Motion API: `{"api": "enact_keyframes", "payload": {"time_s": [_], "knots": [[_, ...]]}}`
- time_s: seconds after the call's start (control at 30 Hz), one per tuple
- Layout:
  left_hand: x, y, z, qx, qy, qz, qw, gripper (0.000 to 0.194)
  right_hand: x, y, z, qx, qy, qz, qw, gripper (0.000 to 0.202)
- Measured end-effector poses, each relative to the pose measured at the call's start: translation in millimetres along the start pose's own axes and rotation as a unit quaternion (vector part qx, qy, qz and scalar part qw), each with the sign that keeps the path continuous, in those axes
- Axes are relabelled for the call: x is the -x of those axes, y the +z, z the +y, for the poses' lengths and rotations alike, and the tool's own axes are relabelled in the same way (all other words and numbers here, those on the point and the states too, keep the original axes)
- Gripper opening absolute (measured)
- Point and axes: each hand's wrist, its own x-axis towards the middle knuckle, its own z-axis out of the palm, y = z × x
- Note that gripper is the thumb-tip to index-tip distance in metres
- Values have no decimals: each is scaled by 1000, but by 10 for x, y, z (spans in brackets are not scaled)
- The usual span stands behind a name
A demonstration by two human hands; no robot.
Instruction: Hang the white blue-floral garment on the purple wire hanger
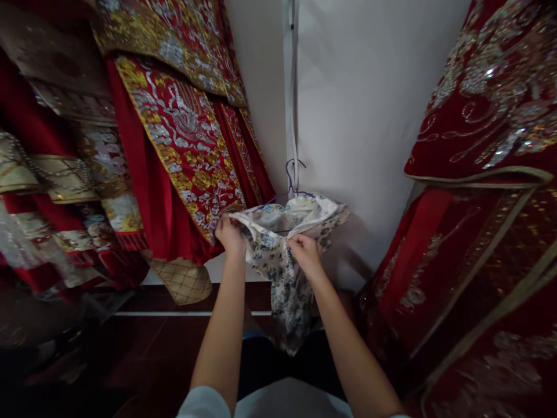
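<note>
A white garment with a blue floral print (pixel 289 284) hangs on a purple wire hanger (pixel 292 174) by the wall. My left hand (pixel 230 233) is closed on the left end of its white neckline edge. Near the middle of the front edge, my right hand (pixel 303 251) pinches the cloth. Between my hands the edge is stretched, and the neckline gapes towards me. The lower part of the garment drops down between my forearms.
Red garments with gold and silver embroidery (pixel 187 128) hang at the left. More red beaded garments (pixel 487 116) hang at the right. Behind the hanger are a pale wall (pixel 361 104) and a white vertical strap (pixel 294 87). The floor (pixel 161 348) is dark red.
</note>
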Motion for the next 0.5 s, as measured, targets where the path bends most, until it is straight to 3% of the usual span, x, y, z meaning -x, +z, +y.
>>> {"api": "enact_keyframes", "payload": {"time_s": [0.17,0.27,0.37,0.5], "knots": [[56,-112,-320,-18,-8,37,999,27,272,-60,98,-13,24,-25,999,18],[156,-148,-278,-42,57,46,996,18,404,-201,183,-26,65,-6,998,19],[203,-161,-186,-79,109,19,991,10,484,-300,236,-46,93,21,994,19],[165,-109,-178,-162,1,8,987,28,530,-257,227,-48,96,-6,994,19]]}}
